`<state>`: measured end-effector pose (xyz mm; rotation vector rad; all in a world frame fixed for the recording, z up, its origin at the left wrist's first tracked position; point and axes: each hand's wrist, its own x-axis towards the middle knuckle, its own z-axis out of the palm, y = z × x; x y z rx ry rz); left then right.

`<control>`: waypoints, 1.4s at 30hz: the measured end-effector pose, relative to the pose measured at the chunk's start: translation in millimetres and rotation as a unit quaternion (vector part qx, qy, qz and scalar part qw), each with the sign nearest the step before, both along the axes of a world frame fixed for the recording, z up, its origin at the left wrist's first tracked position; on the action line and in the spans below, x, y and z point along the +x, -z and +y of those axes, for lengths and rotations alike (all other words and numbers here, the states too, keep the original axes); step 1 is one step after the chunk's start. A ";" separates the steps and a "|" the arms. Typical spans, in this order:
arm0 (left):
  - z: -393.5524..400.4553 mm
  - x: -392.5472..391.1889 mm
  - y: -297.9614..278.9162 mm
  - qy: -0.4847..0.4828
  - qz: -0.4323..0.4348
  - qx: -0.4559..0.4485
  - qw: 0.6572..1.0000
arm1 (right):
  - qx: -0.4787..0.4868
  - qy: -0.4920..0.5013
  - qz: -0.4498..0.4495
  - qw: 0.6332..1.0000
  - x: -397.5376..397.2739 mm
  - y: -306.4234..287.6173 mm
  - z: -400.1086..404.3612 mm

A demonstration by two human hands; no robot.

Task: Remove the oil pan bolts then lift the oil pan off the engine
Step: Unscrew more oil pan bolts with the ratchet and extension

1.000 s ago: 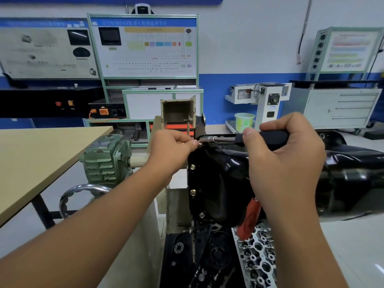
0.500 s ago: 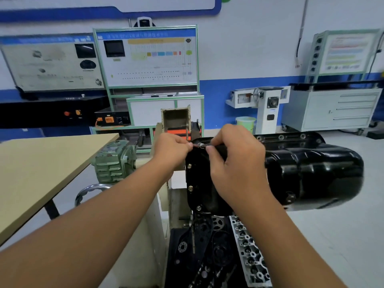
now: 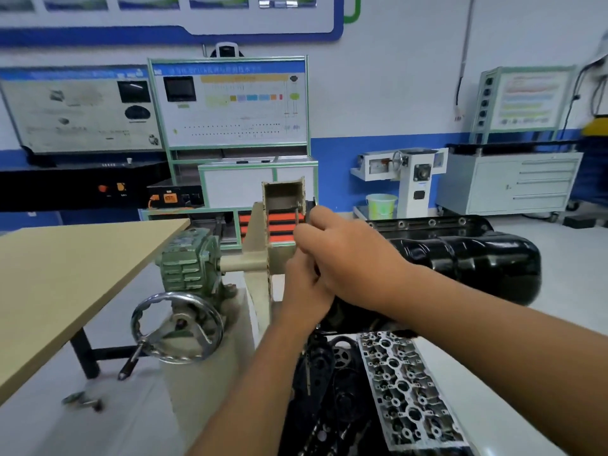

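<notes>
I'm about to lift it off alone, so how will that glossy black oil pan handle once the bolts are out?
The glossy black oil pan looks like rigid pressed metal, so it should probably stay stiff. It spans the engine's length, so it is likely bulky and somewhat heavy for one hand. Its shiny, rounded surface may be slippery; the bolted flange along its rim probably offers the surer hold.

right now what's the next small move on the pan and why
Probably keep freeing the bolt at the pan's left end: both hands, left and right, are bunched there, and bolts still sit along the far rim, so lifting looks premature.
</notes>
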<state>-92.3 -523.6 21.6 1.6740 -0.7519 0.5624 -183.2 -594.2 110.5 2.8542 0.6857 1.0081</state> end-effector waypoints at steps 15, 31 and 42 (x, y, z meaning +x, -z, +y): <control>14.3 26.5 -3.6 0.039 -0.117 -0.046 0.991 | 0.816 -0.166 0.155 0.532 -22.2 -36.9 -48.8; -2.9 -11.1 -6.1 -0.014 -0.036 0.020 0.999 | 0.963 -0.247 0.080 0.074 -19.0 -31.1 -22.5; -5.2 -12.5 -3.6 -0.025 -0.031 -0.001 0.999 | 0.974 -0.155 0.161 0.037 -46.7 -37.2 -18.4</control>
